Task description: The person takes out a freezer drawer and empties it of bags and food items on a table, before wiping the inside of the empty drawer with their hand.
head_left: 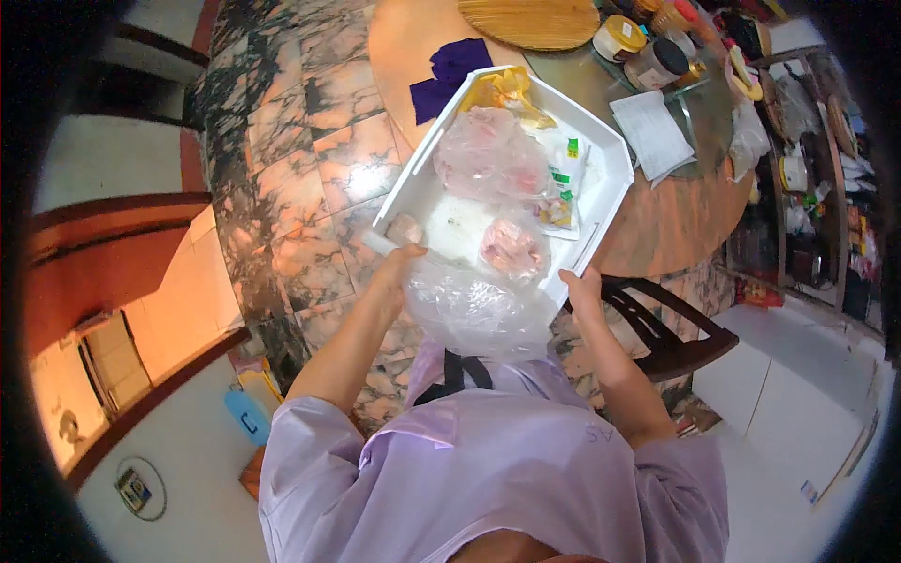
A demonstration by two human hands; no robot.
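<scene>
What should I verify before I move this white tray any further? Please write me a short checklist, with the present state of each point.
1. Left hand holding the white tray: ok, it grips near the near left corner.
2. Right hand holding the tray: ok, it grips the right side near the close end.
3. Large clear plastic bag fully inside the tray: not ok, it bulges past the near edge.
4. Pink bagged lump inside the tray: ok.
5. Yellow bag inside the tray: ok, at the far end.
6. Tray supported by the round table: cannot tell, they overlap in this view.
</scene>
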